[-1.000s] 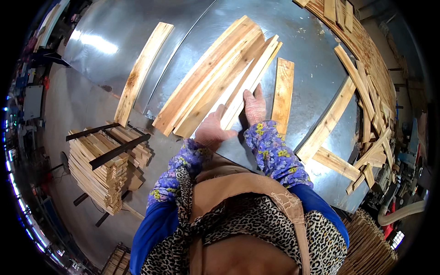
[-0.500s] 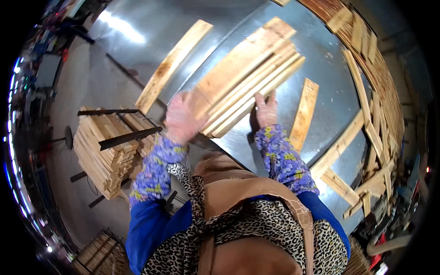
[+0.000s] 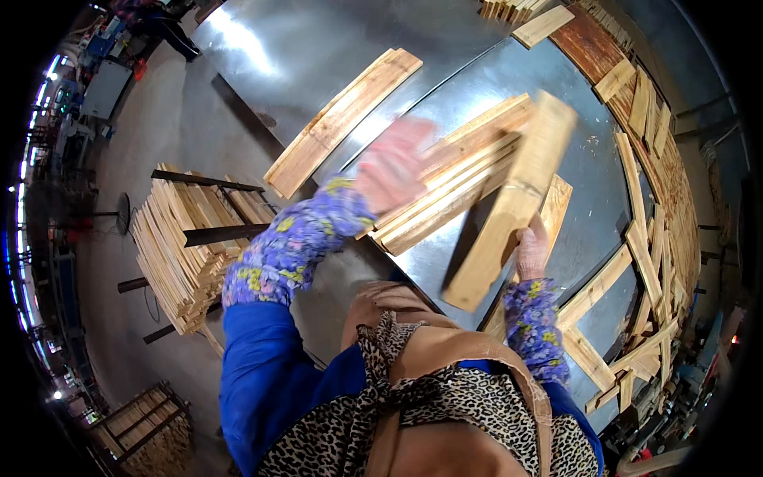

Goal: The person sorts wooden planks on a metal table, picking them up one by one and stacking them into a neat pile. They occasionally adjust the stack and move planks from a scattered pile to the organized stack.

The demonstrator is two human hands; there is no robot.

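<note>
In my right hand (image 3: 532, 250) is a pale wooden board (image 3: 513, 199), gripped by its right edge and tilted above the metal table. My left hand (image 3: 393, 163), smeared by motion, hovers at the left side of a stack of wooden boards (image 3: 453, 191); whether it touches them I cannot make out. Left of the stack lie overlapping boards (image 3: 346, 119), their near ends by the table's edge. Another board (image 3: 559, 211) lies partly hidden behind my right hand and the held board.
The shiny metal table (image 3: 334, 40) has a seam across it. Loose boards (image 3: 648, 262) lie crisscrossed along its right side, beside a brown wooden surface (image 3: 588, 40). On the left, a rack with dark metal bars (image 3: 226, 234) holds many stacked boards (image 3: 171, 246). A person (image 3: 163, 28) stands far left.
My right hand has moved right and now holds a board up off the table. My left hand has shifted right and farther out. The boards at left now show a second one overlapping.
</note>
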